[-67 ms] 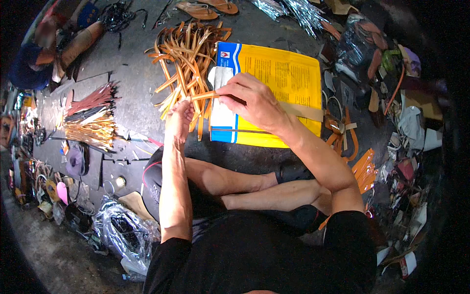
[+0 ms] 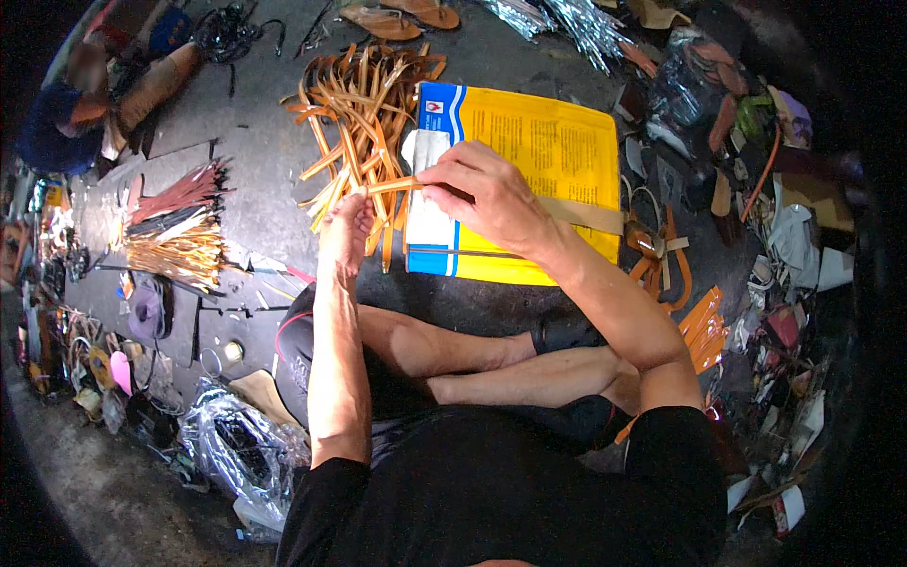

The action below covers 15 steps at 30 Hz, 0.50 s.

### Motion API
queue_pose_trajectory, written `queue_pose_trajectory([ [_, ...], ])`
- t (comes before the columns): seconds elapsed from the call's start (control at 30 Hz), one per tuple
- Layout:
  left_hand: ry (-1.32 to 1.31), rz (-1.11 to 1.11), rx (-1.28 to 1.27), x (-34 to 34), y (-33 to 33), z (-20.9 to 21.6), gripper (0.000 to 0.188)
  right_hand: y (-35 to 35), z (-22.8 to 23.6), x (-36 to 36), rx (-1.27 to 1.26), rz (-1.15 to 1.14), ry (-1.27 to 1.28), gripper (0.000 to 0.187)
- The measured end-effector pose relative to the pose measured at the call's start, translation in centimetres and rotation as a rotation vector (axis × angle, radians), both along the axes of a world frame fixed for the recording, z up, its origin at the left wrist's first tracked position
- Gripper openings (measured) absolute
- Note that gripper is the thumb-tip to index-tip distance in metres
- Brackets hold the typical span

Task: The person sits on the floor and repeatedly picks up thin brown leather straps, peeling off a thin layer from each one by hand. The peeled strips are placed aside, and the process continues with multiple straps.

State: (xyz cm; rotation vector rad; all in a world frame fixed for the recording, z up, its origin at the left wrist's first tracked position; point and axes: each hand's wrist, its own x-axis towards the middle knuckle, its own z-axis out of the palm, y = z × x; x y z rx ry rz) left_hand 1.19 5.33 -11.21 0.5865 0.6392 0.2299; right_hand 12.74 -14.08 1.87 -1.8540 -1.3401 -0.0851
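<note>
A short tan strap (image 2: pixel 395 185) is stretched between my two hands. My left hand (image 2: pixel 348 227) pinches its left end, and my right hand (image 2: pixel 491 194) holds the other end between thumb and fingers. Just beyond my left hand lies a loose heap of tan and orange straps (image 2: pixel 364 104). Beneath my right hand is a flat yellow, blue and white printed sack (image 2: pixel 557 142). A beige strip (image 2: pixel 590 215) lies across the sack, partly behind my right wrist. Near the sack's front edge runs a thin brown strip (image 2: pixel 463 251).
Left of the heap lie bundles of maroon straps (image 2: pixel 184 197) and gold straps (image 2: pixel 175 250). Sandals (image 2: pixel 383 21) and silver strips (image 2: pixel 581 33) are at the far side. Clear plastic (image 2: pixel 246 444) lies lower left; mixed scraps (image 2: pixel 784 331) fill the right. Another person's arm (image 2: pixel 156 85) shows upper left.
</note>
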Motion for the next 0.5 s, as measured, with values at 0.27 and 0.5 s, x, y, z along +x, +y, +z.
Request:
queue_pose_trajectory([
  [0.27,-0.182,0.037,-0.05,1.2,-5.7,8.3,0.035,0.6,-0.6,0.7,0.0,-0.014,0.018,0.012],
  [0.5,-0.021,-0.04,0.008,1.9,-5.1,6.6,0.013,0.5,-0.9,1.1,0.012,0.029,-0.02,0.013],
])
